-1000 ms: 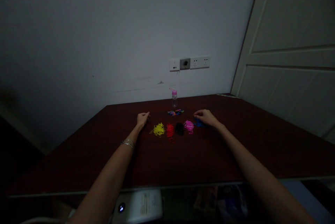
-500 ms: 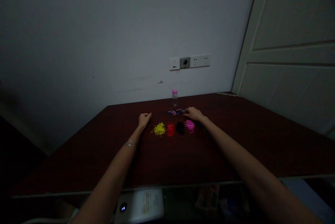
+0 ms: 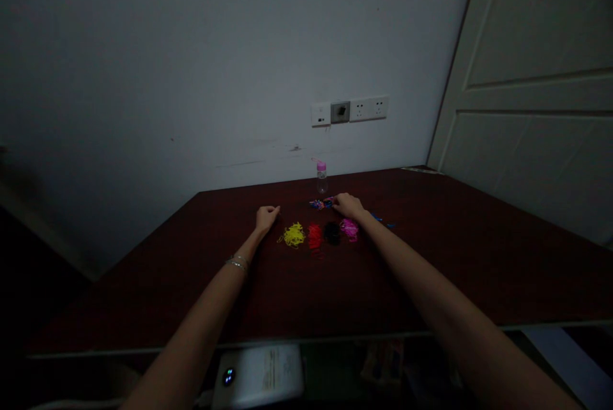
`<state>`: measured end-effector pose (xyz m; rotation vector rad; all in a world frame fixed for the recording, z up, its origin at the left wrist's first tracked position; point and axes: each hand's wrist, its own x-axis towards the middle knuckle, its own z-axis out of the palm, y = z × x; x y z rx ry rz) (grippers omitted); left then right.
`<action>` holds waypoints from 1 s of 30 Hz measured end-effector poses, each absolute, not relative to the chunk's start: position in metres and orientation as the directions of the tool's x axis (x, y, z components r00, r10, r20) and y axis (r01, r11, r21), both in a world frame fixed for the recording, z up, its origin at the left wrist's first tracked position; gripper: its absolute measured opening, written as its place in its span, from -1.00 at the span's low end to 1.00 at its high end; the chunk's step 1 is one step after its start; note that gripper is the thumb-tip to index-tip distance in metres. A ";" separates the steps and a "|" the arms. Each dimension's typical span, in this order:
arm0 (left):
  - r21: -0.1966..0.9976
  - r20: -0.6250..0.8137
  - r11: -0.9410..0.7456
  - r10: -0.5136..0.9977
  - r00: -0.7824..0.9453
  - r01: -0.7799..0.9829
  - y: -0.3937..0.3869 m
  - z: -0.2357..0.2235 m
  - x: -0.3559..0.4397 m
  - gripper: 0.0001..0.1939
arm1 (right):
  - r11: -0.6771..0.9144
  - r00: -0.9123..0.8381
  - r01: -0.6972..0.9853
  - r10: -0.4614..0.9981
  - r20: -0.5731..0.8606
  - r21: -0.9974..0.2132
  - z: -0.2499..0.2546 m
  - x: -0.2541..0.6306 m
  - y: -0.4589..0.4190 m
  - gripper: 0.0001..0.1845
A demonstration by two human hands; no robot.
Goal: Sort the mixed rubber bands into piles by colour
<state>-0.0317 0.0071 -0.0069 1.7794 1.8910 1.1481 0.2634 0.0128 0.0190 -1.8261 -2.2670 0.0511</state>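
Observation:
My left hand (image 3: 267, 217) rests on the table left of the piles, its fingers curled and pressed together; whatever they may hold is too small to see. With bent fingers closed on the right end of a mixed-colour pile of small rubber bands (image 3: 318, 204), my right hand (image 3: 348, 205) hides part of it. Nearer to me lie sorted heaps: yellow bands (image 3: 294, 235), red bands (image 3: 315, 237), black bands (image 3: 331, 232) and pink bands (image 3: 349, 229). Some blue bands (image 3: 377, 218) show behind my right wrist, partly covered by it.
A small clear bottle with a pink cap (image 3: 322, 179) stands behind the mixed pile. Sockets (image 3: 368, 108) sit on the wall at the back. Below the front edge of the dark red table (image 3: 335, 295) lies a white device with a lit display (image 3: 261, 375). A pale door (image 3: 536, 91) borders the right side.
My right hand has shifted slightly left, farther over the mixed pile, and more of the blue bands shows behind the wrist. The view has tilted a little; my left hand stays in place.

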 end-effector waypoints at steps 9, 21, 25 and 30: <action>0.727 0.295 -0.090 0.936 -0.192 0.681 0.011 -0.012 -0.034 -0.63 | 0.216 -0.190 0.967 0.965 0.182 -0.137 0.019 0.262 0.013 -0.73; 0.706 0.307 -0.096 0.935 -0.180 0.702 0.007 -0.007 -0.032 -0.65 | 0.251 -0.209 0.953 0.950 0.231 -0.171 0.037 0.275 0.010 -0.73; 0.708 0.319 -0.110 0.931 -0.178 0.698 0.008 -0.008 -0.033 -0.66 | 0.272 -0.211 0.939 0.939 0.272 -0.212 0.049 0.283 0.009 -0.74; 0.717 0.299 -0.093 0.936 -0.183 0.691 0.007 -0.008 -0.032 -0.67 | 0.304 -0.214 0.920 0.918 0.334 -0.248 0.062 0.291 0.005 -0.73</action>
